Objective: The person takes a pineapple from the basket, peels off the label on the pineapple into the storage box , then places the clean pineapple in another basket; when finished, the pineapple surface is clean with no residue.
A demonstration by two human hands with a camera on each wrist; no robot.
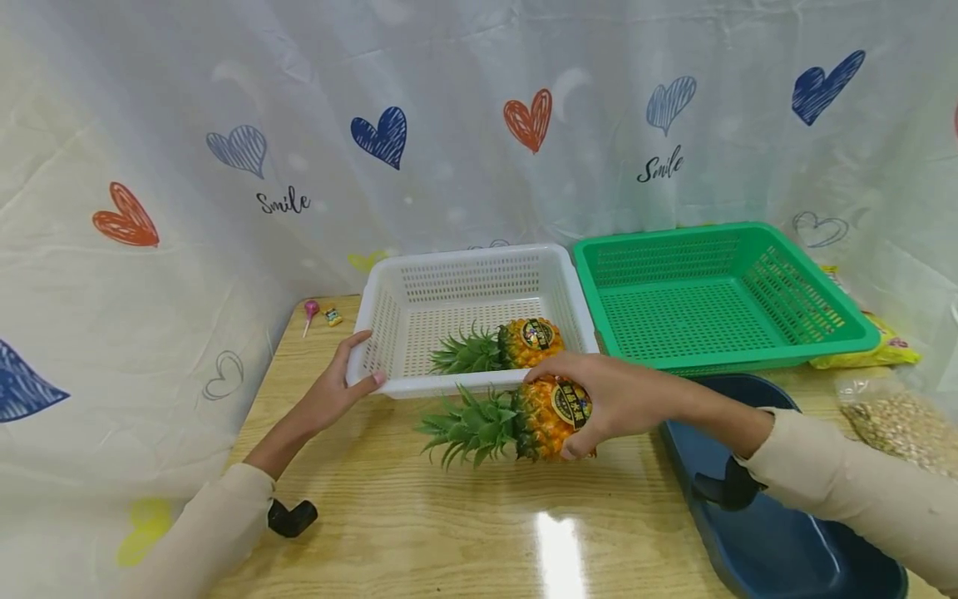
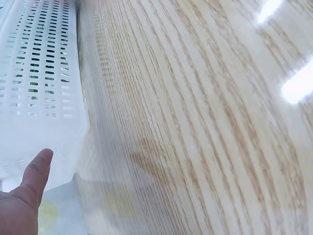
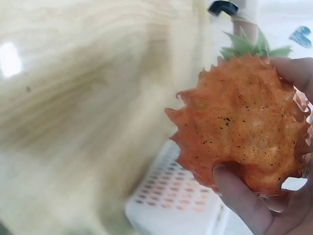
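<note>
My left hand [image 1: 334, 391] holds the front left corner of a white plastic basket [image 1: 449, 383]. In the left wrist view the thumb [image 2: 38, 174] lies against the basket's outer wall; the other fingers are out of sight there. A small orange pineapple [image 1: 539, 420] with a green crown and a black-and-gold label is gripped by my right hand [image 1: 624, 395], lying sideways just in front of the basket's near rim. Its spiky underside faces the right wrist view, thumb and fingers around it. A second labelled pineapple [image 1: 513, 345] lies inside the basket, crown to the left.
A green basket [image 1: 621, 358] stands right of the white one, with a yellow packet [image 1: 871, 353] beside it. Under my right forearm sits a dark blue tub [image 1: 778, 532]. A bag of grains [image 1: 898, 424] lies far right; a lollipop [image 1: 311, 309] and wrapped candy [image 1: 333, 316] lie back left.
</note>
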